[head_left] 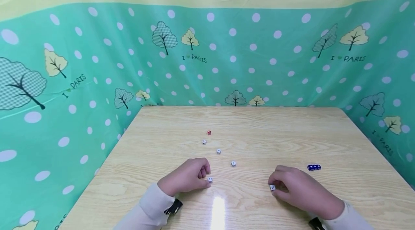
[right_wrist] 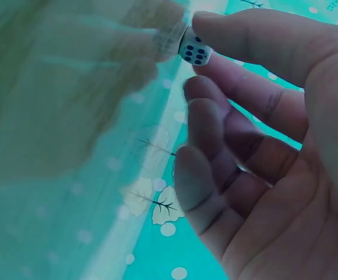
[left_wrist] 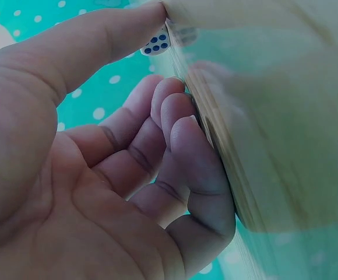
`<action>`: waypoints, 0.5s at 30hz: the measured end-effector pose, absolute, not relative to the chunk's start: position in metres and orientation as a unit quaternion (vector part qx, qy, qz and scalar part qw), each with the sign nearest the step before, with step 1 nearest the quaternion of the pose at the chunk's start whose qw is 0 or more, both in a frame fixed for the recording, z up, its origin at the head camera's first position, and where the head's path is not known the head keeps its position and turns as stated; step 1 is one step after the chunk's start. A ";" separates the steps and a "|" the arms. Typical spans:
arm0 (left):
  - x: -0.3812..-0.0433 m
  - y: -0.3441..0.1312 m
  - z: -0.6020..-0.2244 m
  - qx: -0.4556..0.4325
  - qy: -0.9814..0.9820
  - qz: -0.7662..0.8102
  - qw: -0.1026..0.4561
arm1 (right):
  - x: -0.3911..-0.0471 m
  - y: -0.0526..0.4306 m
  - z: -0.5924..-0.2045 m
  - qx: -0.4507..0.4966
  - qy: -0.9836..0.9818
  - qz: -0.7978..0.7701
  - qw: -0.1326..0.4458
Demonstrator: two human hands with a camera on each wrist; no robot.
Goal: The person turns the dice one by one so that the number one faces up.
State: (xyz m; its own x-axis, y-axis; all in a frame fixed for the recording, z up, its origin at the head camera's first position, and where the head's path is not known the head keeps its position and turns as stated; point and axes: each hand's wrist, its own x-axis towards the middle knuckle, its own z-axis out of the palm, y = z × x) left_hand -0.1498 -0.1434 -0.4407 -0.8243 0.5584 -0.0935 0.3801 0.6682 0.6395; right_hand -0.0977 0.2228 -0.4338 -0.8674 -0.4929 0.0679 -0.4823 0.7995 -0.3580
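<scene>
On the table, my left hand (head_left: pixel 189 176) rests with its fingers loosely bent, the thumb tip right beside a white die (head_left: pixel 210 179). In the left wrist view that die (left_wrist: pixel 157 44) is partly hidden behind the thumb, and a gap separates it from the bent fingers (left_wrist: pixel 183 140). My right hand (head_left: pixel 296 188) pinches another white die (head_left: pixel 272 187) between thumb and index finger, down at the tabletop. Six dark pips on this die (right_wrist: pixel 194 51) face the right wrist camera; its other fingers curl below.
Beyond the hands, three white dice (head_left: pixel 233 164) lie in a slanting line up to a red die (head_left: pixel 209 132). Several dark blue dice (head_left: pixel 314 167) sit in a row past my right hand. A green dotted curtain (head_left: pixel 233 61) surrounds the wooden table (head_left: pixel 259 125).
</scene>
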 end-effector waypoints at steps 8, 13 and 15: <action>-0.151 -0.143 -0.440 0.264 0.904 0.307 0.139 | -0.098 0.221 -0.434 -0.280 0.942 -0.187 0.002; -0.151 -0.143 -0.439 0.265 0.904 0.304 0.138 | -0.099 0.222 -0.434 -0.284 0.940 -0.189 0.000; -0.151 -0.143 -0.438 0.266 0.904 0.304 0.138 | -0.099 0.222 -0.434 -0.285 0.940 -0.187 0.000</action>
